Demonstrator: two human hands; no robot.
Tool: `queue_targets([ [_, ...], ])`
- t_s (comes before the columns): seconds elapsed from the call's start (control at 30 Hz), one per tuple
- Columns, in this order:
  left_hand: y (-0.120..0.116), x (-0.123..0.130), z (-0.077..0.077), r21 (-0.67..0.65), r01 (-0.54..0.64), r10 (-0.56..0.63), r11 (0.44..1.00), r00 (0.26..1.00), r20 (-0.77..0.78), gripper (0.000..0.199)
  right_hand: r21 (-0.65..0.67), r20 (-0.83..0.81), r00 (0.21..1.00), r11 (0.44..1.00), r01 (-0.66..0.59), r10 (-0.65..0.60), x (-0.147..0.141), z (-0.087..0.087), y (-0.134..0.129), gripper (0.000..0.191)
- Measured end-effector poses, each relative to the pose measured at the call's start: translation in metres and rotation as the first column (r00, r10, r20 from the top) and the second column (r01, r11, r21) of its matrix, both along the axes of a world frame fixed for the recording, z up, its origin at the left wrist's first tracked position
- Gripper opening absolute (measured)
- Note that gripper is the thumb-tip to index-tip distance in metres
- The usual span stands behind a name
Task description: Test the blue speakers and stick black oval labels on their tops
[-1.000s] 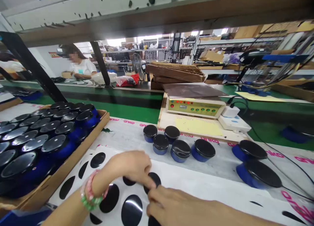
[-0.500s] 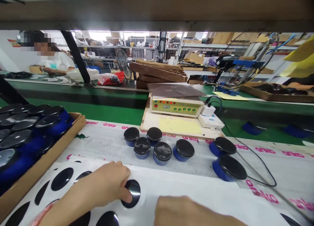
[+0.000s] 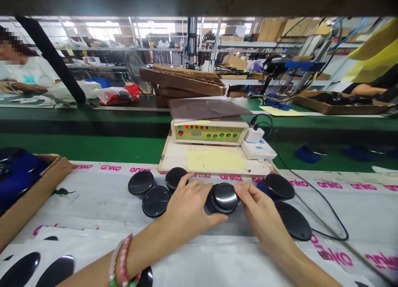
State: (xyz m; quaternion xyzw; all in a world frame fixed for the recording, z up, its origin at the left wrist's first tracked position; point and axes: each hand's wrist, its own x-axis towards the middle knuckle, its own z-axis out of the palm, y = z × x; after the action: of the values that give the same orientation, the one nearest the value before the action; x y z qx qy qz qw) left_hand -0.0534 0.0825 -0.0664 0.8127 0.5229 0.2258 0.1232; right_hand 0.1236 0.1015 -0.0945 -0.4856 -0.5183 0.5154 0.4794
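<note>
A glossy black round sticker (image 3: 226, 195) lies over the black top of a small blue round case (image 3: 217, 208). My right hand (image 3: 264, 214) pinches the sticker's right edge between thumb and fingertips. From the left, my left hand (image 3: 189, 204) spans the same case, thumb at its front and forefinger at its left rim. Left of that hand stand more black-topped cases, among them one at the front (image 3: 155, 201). On my right are two others, the nearer one (image 3: 294, 220) close to my right hand. A white sticker sheet (image 3: 40, 245) with black ovals lies at the lower left.
A cardboard tray (image 3: 59, 164) of blue cases stands at the left. Behind the cases, a control box (image 3: 211, 131) with lit buttons rests on a board, its cable (image 3: 311, 191) running right. Cases sit on the green belt (image 3: 124, 142). A person (image 3: 34, 73) works at the far left.
My left hand has left the black disc on the sticker sheet and moved right to a case. My right hand has come up and now holds a black sticker over it. The view has shifted right.
</note>
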Motion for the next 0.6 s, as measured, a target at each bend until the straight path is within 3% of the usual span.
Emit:
queue_targets([
  [0.3,0.0007,-0.0004,0.0004,-0.027,0.006,-0.005,1.0,0.999,0.043,0.046,0.033,0.086,0.996,0.999,-0.034,0.031,-0.0019,0.0061,-0.0014,0.033],
  [0.6,0.0005,0.0007,0.0023,-0.031,0.006,-0.006,0.999,1.0,0.016,0.044,0.189,0.253,0.967,0.982,-0.017,-0.033,-0.003,0.0081,-0.0015,0.028],
])
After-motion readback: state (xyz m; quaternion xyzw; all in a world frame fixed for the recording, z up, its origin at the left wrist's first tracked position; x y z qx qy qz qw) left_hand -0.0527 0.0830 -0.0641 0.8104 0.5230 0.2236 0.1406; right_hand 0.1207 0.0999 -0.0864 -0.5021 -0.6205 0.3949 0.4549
